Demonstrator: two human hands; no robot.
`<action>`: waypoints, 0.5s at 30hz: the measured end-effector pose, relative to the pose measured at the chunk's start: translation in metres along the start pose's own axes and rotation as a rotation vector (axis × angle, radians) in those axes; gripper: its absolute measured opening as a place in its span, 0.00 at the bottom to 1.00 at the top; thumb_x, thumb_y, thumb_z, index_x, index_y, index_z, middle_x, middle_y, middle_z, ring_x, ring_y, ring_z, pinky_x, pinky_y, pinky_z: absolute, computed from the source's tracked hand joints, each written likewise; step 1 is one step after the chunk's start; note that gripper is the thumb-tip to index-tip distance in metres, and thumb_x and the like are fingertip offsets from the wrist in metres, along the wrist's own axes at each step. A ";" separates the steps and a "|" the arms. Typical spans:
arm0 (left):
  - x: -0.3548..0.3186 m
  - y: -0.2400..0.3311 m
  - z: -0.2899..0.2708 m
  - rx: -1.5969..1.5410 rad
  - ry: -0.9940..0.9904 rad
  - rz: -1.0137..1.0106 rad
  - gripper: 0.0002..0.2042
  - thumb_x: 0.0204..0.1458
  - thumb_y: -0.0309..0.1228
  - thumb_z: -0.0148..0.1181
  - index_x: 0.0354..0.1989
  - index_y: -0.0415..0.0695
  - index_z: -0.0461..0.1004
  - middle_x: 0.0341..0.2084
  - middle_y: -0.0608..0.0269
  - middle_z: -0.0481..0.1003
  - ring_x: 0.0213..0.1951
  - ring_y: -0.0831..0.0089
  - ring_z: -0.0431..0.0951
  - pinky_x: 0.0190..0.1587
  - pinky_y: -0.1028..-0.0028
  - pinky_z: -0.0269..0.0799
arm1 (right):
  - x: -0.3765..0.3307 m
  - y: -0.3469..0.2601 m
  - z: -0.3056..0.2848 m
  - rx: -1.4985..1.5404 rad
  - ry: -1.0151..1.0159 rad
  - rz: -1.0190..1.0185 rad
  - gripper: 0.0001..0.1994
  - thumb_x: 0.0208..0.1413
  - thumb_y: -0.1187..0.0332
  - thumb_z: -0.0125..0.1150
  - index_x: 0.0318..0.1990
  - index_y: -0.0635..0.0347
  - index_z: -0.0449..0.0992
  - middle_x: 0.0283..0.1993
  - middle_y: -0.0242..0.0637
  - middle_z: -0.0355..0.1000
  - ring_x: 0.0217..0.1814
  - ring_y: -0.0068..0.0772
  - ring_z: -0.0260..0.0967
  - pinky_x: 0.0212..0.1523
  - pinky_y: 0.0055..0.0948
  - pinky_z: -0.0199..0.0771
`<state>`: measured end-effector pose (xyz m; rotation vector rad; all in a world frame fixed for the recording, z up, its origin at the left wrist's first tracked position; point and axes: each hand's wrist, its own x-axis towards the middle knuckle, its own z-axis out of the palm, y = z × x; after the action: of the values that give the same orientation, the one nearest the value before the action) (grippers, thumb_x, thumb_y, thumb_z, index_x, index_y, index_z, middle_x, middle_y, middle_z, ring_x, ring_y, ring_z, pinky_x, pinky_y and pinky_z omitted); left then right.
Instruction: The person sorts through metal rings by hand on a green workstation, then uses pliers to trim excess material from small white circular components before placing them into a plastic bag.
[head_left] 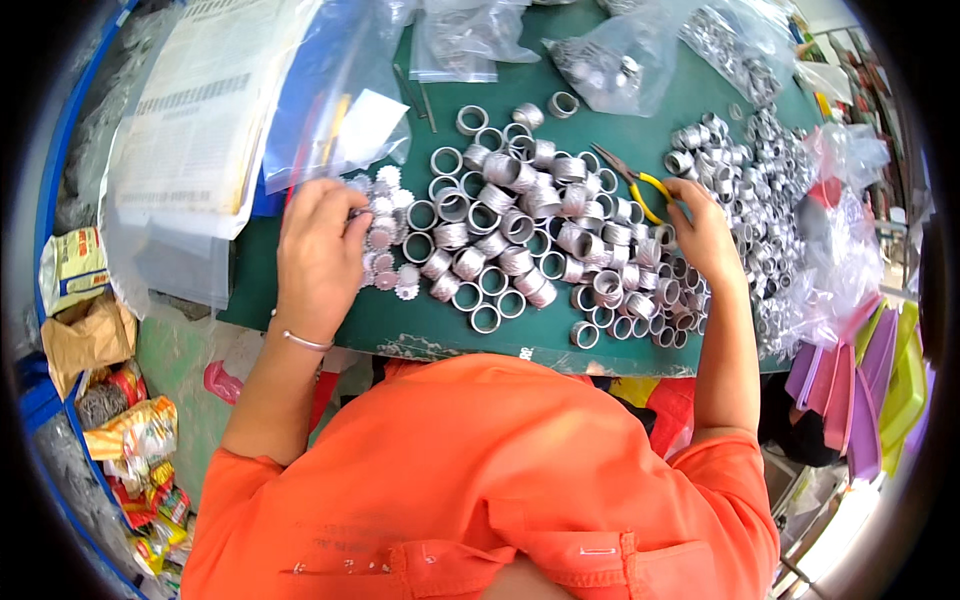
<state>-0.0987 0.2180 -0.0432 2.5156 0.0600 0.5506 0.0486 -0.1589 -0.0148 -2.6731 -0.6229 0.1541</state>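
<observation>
My left hand (318, 255) is closed in a pinch at the left edge of a cluster of small silver toothed gears (382, 235). A small dark bit shows between its thumb and finger, too hidden to name. On the right, my right hand (703, 228) is closed around the yellow handles of a pair of pliers (650, 196), whose jaws point away to the far left. Between the hands lies a broad heap of silver metal rings (515, 225), some standing on end and others on their sides. The pliers lie over the heap's right part.
A green table (400, 325) carries everything. Clear bags of metal parts (620, 65) stand at the back. More small rings (765, 190) are piled at the right. Printed sheets in plastic (190, 110) lie at the left, next to a blue folder (300, 90). Purple and green strips (870, 390) hang at the right.
</observation>
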 end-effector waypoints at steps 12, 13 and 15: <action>-0.015 0.035 -0.008 -1.041 -0.044 -0.628 0.10 0.54 0.24 0.55 0.43 0.36 0.73 0.30 0.65 0.74 0.27 0.80 0.74 0.31 0.82 0.70 | 0.030 -0.009 -0.010 0.065 -0.266 0.018 0.21 0.39 0.76 0.66 0.45 0.64 0.72 0.41 0.45 0.71 0.43 0.44 0.70 0.45 0.33 0.68; -0.017 0.036 -0.009 -1.133 -0.078 -0.662 0.10 0.55 0.24 0.54 0.44 0.36 0.73 0.31 0.63 0.75 0.28 0.79 0.75 0.31 0.81 0.71 | 0.032 -0.010 -0.011 0.031 -0.296 0.004 0.22 0.38 0.77 0.66 0.45 0.62 0.71 0.40 0.45 0.70 0.43 0.44 0.69 0.45 0.34 0.68; -0.017 0.039 -0.012 -1.312 -0.122 -0.724 0.11 0.56 0.24 0.51 0.46 0.35 0.72 0.32 0.61 0.75 0.30 0.76 0.77 0.32 0.79 0.73 | 0.033 -0.012 -0.014 -0.026 -0.329 -0.020 0.24 0.35 0.79 0.66 0.46 0.62 0.70 0.42 0.46 0.68 0.46 0.48 0.67 0.47 0.35 0.67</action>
<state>-0.1223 0.1884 -0.0197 1.1083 0.3967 0.0416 0.0755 -0.1390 0.0023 -2.6866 -0.7542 0.5928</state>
